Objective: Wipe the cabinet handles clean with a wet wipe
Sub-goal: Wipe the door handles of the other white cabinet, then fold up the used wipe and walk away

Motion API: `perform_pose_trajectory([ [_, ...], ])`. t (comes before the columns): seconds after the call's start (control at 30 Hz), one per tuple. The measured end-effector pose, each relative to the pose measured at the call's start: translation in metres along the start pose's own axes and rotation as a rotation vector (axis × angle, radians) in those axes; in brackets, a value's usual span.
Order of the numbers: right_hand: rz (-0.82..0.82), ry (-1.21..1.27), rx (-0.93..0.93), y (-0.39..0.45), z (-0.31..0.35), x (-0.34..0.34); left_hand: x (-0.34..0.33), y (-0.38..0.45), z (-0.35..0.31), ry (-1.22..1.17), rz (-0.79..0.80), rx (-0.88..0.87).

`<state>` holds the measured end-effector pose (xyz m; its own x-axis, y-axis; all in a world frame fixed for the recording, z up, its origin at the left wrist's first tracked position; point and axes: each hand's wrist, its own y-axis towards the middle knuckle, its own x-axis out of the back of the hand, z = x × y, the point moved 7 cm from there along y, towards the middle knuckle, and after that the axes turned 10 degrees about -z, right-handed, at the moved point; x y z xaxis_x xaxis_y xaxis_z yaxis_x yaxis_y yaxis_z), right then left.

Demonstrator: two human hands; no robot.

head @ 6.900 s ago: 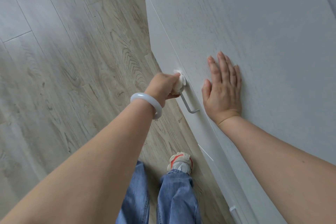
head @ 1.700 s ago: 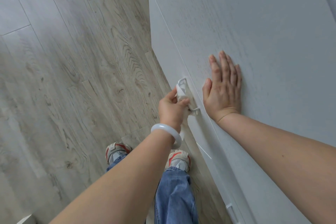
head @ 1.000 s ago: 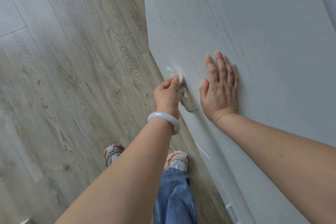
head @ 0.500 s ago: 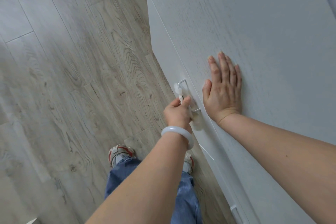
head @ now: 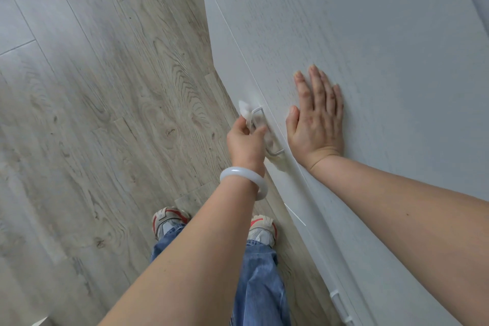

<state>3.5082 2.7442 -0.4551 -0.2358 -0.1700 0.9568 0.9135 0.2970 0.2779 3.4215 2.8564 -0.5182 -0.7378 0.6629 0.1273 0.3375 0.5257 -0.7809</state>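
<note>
The handle (head: pixel 267 131) is a thin metal bar fixed on the front of the white cabinet (head: pixel 370 47), just under the top edge, and its long axis runs along that edge, from the far end near the top of the picture toward the person. The left hand (head: pixel 247 143) is at this handle, closed around its middle part, with the thumb on the cabinet side and the fingers on the floor side, so it pinches the wet wipe (head: pixel 244 110) against the bar. A white tuft of the wipe sticks out beyond the fingers, at the far corner of the handle. The near corner of the handle shows bare just beside the wrist. I judge that the wiping goes along the bar, so the next move must follow this same axis, toward one end or the other. The right hand (head: pixel 316 119) lies flat on the cabinet top, fingers spread a little and pressed down, holding nothing; it is just beside the handle but on the other side of the edge, so it does not stand in the way. A white bangle (head: pixel 244 180) sits on the left wrist. A second handle (head: pixel 341 307) shows lower on the cabinet front, near the bottom of the picture, well apart from both hands and not yet reached. Below are the wooden floor (head: pixel 92 114), blue jeans and two shoes.
</note>
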Motion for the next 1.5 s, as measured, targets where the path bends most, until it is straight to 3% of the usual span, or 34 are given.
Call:
perform_pose_trajectory([
  [0.27, 0.008, 0.025, -0.01, 0.0, -0.001, -0.001, 0.008, -0.022, 0.033, -0.165, -0.014, 0.306],
  [0.43, 0.019, 0.033, -0.011, 0.0, -0.002, -0.003, 0.014, -0.033, 0.036, -0.217, 0.013, 0.34],
  [0.8, 0.125, 0.077, -0.051, -0.001, 0.0, -0.003, 0.051, -0.049, 0.004, 0.069, 0.099, 0.143],
  [1.0, 0.447, 0.176, -0.163, -0.034, 0.01, 0.02, 0.082, -0.086, -0.015, 0.194, 0.106, 0.085],
  [1.13, 0.757, 0.229, -0.142, -0.088, 0.005, 0.048, 0.092, -0.131, -0.038, 0.256, 0.146, 0.044],
  [1.2, 0.852, 0.304, -0.261, -0.108, -0.008, 0.076, 0.094, -0.158, -0.056, 0.288, 0.173, 0.005],
  [1.33, 0.788, 0.425, -0.539, -0.119, -0.048, 0.159, 0.088, -0.214, -0.093, 0.364, 0.219, -0.073],
  [1.5, 0.584, 0.536, -0.702, -0.099, -0.102, 0.266, 0.047, -0.286, -0.144, 0.456, 0.329, -0.238],
])
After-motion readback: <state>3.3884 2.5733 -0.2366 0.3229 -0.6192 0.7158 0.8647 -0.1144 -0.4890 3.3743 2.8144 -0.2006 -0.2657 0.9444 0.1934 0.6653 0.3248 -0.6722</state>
